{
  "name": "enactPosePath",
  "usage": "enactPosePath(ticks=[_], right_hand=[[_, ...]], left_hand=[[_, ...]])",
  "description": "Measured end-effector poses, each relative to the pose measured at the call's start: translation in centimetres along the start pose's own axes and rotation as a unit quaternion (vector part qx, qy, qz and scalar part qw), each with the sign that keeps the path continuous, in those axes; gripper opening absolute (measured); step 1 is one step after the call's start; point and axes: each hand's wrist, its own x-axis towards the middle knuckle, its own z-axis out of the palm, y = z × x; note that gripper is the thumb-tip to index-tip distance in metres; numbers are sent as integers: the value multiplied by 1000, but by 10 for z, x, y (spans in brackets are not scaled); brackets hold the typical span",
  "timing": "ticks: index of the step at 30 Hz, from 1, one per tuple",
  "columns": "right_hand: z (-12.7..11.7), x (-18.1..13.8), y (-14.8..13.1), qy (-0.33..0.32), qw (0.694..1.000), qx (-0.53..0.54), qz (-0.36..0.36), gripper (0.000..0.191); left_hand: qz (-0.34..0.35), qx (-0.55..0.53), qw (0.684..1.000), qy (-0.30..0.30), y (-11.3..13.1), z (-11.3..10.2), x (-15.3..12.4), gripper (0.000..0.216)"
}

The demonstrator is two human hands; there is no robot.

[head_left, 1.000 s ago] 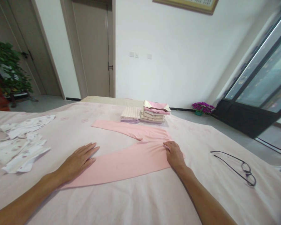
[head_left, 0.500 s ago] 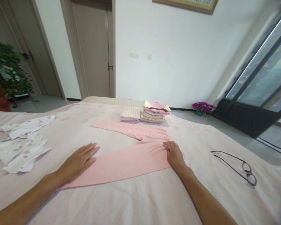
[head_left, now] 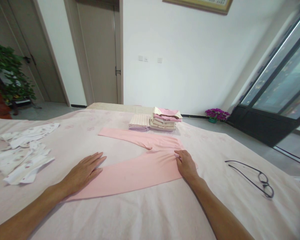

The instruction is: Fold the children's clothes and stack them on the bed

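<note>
A pair of pink pants (head_left: 140,170) lies spread on the bed, its two legs apart and pointing left, its gathered waist on the right. My left hand (head_left: 83,173) rests flat on the near leg toward the cuff, fingers stretched out. At the waist end, my right hand (head_left: 186,165) has its fingers curled, and a bit of pink cloth shows between the fingertips and thumb. Part of the waistband is hidden under that hand.
Rumpled white printed clothes (head_left: 25,153) lie at the left. Behind the pants are a folded striped stack (head_left: 139,122) and a taller pile of folded clothes (head_left: 165,120). Eyeglasses (head_left: 263,183) lie at the right on the pale pink bedsheet (head_left: 145,216).
My right hand's fingertips have drawn in slightly, and a little pink cloth now shows between them. My left hand and the pants have stayed put.
</note>
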Motion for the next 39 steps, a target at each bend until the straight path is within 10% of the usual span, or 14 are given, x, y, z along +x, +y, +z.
enactPosePath(ticks=[39], right_hand=[[-9,1,-11,-50,998,-12,29,22]], left_hand=[[-10,11,1000,-5,0,1,0,53]])
